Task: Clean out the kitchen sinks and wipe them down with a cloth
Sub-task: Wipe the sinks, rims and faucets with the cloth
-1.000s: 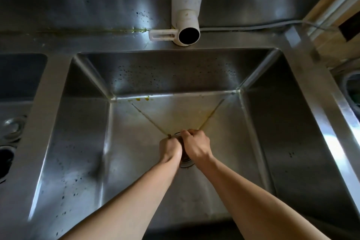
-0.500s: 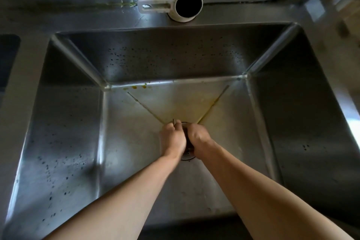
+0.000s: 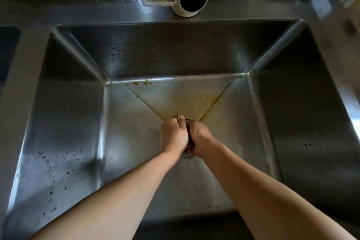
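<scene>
Head view: left hand (image 3: pixel 173 136) and right hand (image 3: pixel 199 138) sit side by side over the drain strainer (image 3: pixel 188 154) at the middle of the sink (image 3: pixel 136 142) floor, fingers curled down onto it; the exact grip is hidden. Strainer lies directly beneath both hands, equally near each. Only a dark metal rim shows. Yellow residue (image 3: pixel 183 103) streaks the floor behind the drain.

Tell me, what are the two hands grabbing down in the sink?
Both the left hand and right hand curl around the drain fitting at the sink bottom; where exactly is hidden.
</scene>
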A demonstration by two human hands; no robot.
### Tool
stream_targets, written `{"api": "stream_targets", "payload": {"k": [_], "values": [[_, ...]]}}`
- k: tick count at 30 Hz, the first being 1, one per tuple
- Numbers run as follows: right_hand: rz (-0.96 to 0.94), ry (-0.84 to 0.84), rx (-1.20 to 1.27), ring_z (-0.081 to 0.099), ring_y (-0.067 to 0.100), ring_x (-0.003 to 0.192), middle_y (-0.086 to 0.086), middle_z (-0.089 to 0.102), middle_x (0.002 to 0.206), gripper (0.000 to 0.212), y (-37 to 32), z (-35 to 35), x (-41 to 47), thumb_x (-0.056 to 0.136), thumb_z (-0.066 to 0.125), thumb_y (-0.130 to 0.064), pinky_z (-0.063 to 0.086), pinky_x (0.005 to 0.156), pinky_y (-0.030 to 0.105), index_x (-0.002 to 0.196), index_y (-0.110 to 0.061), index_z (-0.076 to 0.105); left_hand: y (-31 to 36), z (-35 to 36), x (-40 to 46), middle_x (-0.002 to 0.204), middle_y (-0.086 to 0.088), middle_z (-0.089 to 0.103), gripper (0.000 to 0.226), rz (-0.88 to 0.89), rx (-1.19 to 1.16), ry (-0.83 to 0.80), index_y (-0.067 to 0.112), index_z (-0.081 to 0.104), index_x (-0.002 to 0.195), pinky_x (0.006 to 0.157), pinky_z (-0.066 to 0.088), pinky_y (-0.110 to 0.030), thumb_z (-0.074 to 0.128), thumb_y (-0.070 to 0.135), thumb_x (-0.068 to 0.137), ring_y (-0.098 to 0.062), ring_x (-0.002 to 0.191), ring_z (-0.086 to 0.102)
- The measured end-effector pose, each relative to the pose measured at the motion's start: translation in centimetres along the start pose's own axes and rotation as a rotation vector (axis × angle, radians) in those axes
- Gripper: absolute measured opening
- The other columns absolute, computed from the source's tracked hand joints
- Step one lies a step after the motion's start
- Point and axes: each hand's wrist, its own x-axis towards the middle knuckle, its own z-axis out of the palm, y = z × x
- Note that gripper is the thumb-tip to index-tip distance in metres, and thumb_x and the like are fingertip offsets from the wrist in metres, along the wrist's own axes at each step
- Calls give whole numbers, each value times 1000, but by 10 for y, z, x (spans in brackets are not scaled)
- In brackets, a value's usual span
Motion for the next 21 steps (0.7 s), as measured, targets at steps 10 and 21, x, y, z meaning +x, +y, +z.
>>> {"api": "stream_targets", "payload": {"k": [10, 21], "values": [[-13, 82, -1, 56, 27, 70, 13, 61, 84, 24, 0, 6, -12, 94, 49, -28, 41, 45, 22, 93, -9, 63, 2, -13, 2, 114, -30, 60, 42, -94, 36, -117, -5, 63, 108, 84, 40, -38, 38, 28, 101, -41, 109, 55], [-34, 94, 26, 58, 28, 94, 15, 59, 101, 41, -11, -8, -47, 100, 36, -46, 49, 83, 38, 117, -12, 51, 0, -47, -9, 118, -21, 62, 43, -575, -232, -203, 2, 61, 115, 50, 51, -31, 40, 35, 98, -36, 106, 62]]}}
